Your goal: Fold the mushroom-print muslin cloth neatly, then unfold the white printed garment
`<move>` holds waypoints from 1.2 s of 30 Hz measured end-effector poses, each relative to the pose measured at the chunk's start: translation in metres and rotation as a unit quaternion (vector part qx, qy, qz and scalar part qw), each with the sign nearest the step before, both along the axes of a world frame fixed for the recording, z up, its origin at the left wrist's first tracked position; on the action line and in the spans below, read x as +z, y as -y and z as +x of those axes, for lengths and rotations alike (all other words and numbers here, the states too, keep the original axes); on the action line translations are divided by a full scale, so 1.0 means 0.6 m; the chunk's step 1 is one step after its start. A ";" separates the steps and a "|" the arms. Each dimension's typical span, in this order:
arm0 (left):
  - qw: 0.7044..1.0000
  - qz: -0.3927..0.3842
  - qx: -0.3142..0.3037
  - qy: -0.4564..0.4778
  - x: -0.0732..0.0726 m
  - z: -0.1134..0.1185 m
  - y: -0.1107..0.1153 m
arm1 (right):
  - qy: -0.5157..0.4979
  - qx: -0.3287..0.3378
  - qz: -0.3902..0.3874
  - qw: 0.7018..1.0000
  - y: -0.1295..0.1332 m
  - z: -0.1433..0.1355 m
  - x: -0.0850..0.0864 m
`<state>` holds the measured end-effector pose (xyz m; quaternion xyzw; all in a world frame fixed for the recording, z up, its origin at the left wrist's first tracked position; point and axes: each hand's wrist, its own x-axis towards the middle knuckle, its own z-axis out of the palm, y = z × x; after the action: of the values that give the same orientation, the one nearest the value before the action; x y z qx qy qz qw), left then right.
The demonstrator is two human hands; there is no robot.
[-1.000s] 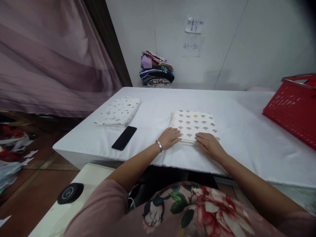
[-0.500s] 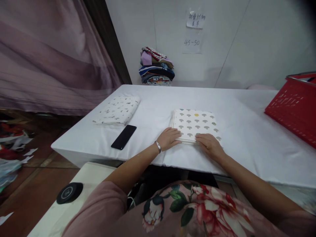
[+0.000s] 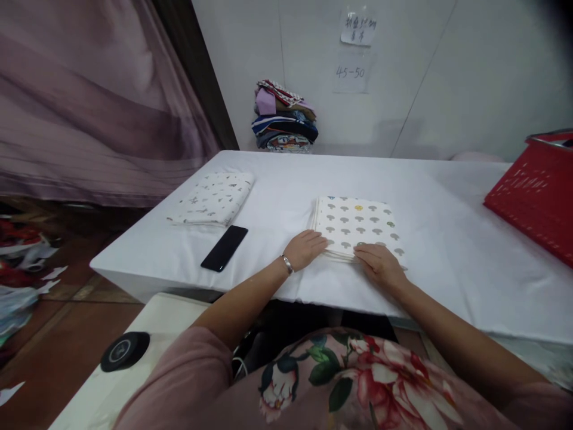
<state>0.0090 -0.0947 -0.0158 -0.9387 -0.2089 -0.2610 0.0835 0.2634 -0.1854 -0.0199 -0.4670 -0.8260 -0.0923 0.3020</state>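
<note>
A folded white cloth [image 3: 360, 224] printed with grey mushrooms and a few coloured ones lies on the white-covered table [image 3: 286, 179] before me. Against its near left corner rests my left hand [image 3: 307, 248], fingers stretched out flat on the fabric, a silver bracelet at the wrist. My right hand [image 3: 380, 263] touches the near edge farther right, its extended fingers lying over the cloth and covering part of the print. The fingers' undersides are hidden. Another folded white cloth [image 3: 215, 200], with small scattered prints, lies at the table's left.
A black phone [image 3: 224, 248] lies left of my hands. A red basket [image 3: 532, 191] stands at the right end. Stacked folded fabrics [image 3: 285, 122] sit by the back wall. Below the table's left edge, a white surface [image 3: 147, 334] carries a round black object [image 3: 125, 351].
Both hands stay on the mushroom-print cloth with hardly any movement. The camera view has shifted slightly; nothing was taken hold of or let go.
</note>
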 end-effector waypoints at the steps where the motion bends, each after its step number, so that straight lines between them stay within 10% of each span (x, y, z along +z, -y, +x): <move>1: 1.000 0.002 -0.003 -0.004 -0.004 -0.003 0.003 | 0.005 0.002 -0.001 1.000 0.000 0.000 -0.001; 36: 1.000 0.024 0.001 0.013 -0.010 0.029 0.024 | 0.017 0.011 0.038 0.999 -0.012 -0.051 0.002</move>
<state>0.0262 -0.1093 -0.0218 -0.9327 -0.2049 -0.2783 0.1031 0.2327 -0.1781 -0.0185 -0.4440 -0.8320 -0.1281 0.3068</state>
